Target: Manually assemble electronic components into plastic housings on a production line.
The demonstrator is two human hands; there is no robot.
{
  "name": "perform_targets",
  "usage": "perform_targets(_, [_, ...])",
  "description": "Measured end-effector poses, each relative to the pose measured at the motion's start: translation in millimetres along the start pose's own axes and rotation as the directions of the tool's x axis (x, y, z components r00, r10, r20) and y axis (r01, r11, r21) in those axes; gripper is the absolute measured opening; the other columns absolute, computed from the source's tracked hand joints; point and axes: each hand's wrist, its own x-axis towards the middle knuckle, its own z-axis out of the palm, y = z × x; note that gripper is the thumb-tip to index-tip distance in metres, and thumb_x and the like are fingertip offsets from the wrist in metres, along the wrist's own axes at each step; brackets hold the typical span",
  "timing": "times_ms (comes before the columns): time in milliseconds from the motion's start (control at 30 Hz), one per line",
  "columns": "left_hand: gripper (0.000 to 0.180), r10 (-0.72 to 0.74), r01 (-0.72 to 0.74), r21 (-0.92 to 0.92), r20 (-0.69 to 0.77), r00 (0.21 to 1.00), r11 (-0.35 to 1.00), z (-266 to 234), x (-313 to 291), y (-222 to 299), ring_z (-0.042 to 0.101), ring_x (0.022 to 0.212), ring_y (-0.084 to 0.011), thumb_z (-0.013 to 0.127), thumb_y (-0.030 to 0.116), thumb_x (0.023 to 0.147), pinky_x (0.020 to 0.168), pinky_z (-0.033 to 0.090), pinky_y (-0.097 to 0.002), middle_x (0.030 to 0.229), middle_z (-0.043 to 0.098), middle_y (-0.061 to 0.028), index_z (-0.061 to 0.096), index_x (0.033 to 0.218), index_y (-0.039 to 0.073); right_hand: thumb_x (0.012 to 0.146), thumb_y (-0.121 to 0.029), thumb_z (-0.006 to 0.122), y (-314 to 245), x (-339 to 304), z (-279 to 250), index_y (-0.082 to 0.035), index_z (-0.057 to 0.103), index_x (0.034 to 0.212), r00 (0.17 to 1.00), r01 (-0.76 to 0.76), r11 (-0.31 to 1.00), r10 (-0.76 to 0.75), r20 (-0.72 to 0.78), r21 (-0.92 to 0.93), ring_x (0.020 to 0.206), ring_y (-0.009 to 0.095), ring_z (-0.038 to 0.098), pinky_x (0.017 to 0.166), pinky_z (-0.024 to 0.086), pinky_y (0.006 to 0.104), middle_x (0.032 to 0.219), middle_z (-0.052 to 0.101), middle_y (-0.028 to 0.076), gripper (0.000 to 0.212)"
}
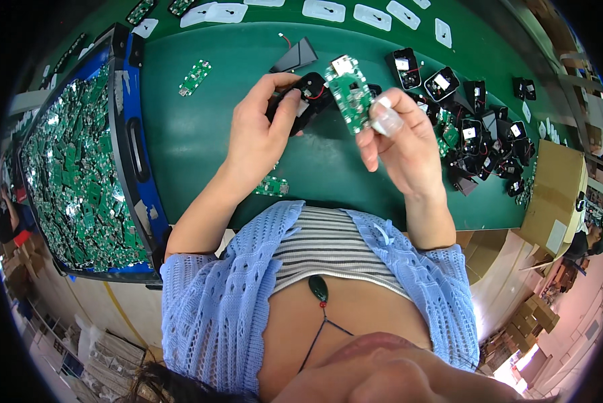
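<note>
My left hand (pixel 264 124) is closed around a black plastic housing (pixel 309 91), with a bit of red wire at its upper edge. Pinched between the thumb and fingers of my right hand (pixel 403 134) is a green circuit board (pixel 350 94), raised and tilted just right of the housing. White tape or a similar cover wraps a finger or thumb of that hand. Behind the housing lies a dark wedge-shaped case (pixel 298 55) with a red wire. One loose circuit board (pixel 195 78) rests to the left, and another board (pixel 272 186) lies near my left forearm.
A blue-and-black crate (pixel 137 148) heaped with green boards stands at the left. Black housings (pixel 489 144) with wires pile up at the right, beside a cardboard box (pixel 549 195). White cards (pixel 323 10) line the far side of the green table (pixel 201 141).
</note>
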Motion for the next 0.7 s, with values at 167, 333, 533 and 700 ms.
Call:
perform_targets(167, [0.016,0.062,-0.061,0.049,-0.017,0.998,0.997,2.9,-3.4,2.3,0.061,0.073,-0.0108,0.054,0.007,0.091,0.055,0.054,-0.0248,0.086,0.062,-0.008,0.058,0.104,-0.001,0.094,-0.014,0.054,7.3,3.7,4.8,-0.004,0.053,0.092,0.999,-0.048,0.999,0.048,-0.005,-0.012,0.057,0.013,0.06,0.05,0.048,0.0251,0.075,0.064,0.01,0.01])
perform_targets(333, [0.016,0.118,-0.112,0.198,-0.019,0.993,0.974,-0.9,-3.9,-1.4,0.061,0.076,-0.0113,0.053,0.008,0.091,0.062,0.055,-0.0262,0.088,0.063,-0.0084,0.057,0.104,-0.001,0.093,-0.015,0.055,10.1,3.9,5.9,-0.004,0.053,0.091,0.997,-0.076,0.997,0.075,-0.016,-0.026,0.057,0.012,0.06,0.05,0.048,0.0245,0.074,0.064,0.009,0.011])
perform_targets(533, [0.025,-0.091,0.118,-0.198,0.139,0.986,0.973,-3.9,-7.6,10.2,0.061,0.079,-0.012,0.053,0.012,0.094,0.065,0.056,-0.0274,0.092,0.062,-0.0096,0.054,0.114,-0.002,0.093,-0.016,0.057,23.2,4.5,1.6,-0.005,0.052,0.09,0.992,-0.075,0.993,0.064,-0.107,-0.097,0.057,0.012,0.06,0.05,0.048,0.0245,0.074,0.064,0.008,0.013])
perform_targets(700, [0.036,-0.107,0.166,-0.362,0.178,0.978,0.917,3.7,-9.5,8.5,0.06,0.081,-0.0115,0.06,0.017,0.091,0.064,0.055,-0.0249,0.096,0.06,-0.0095,0.052,0.118,-0.005,0.091,-0.018,0.061,30.6,4.2,0.4,-0.004,0.052,0.091,0.991,-0.064,0.988,0.047,-0.125,-0.143,0.059,0.011,0.059,0.051,0.048,0.0239,0.075,0.063,0.007,0.016])
